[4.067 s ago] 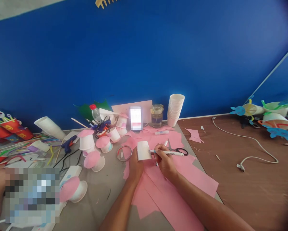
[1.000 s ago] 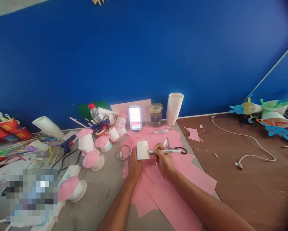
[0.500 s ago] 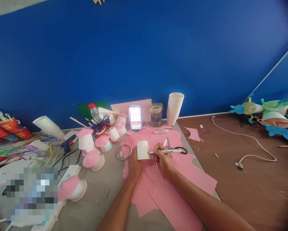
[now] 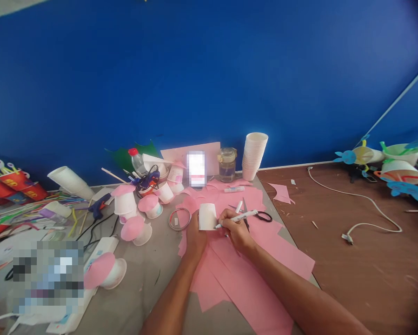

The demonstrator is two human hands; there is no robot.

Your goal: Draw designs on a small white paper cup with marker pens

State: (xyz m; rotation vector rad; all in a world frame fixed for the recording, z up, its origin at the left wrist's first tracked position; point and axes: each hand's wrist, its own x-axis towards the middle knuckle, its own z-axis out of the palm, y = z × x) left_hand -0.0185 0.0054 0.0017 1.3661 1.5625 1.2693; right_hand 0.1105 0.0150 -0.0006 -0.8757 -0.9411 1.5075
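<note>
My left hand (image 4: 195,237) grips a small white paper cup (image 4: 207,216), held upside down over sheets of pink paper (image 4: 236,274) on the grey table (image 4: 149,298). My right hand (image 4: 234,229) is closed on a white marker (image 4: 237,217) whose tip touches the lower right side of the cup. Black-handled scissors (image 4: 261,216) lie on the pink paper just beyond my right hand.
A stack of white cups (image 4: 254,156), a glass jar (image 4: 227,164) and a phone (image 4: 196,168) stand at the back. Pink-topped cups (image 4: 132,231), a tape ring (image 4: 179,218) and a blue glue gun (image 4: 97,207) lie left. A white cable (image 4: 362,204) crosses the brown floor at the right.
The marker has tilted, its back end rising, and its tip has moved down the cup's side. The left hand keeps the cup in the same place.
</note>
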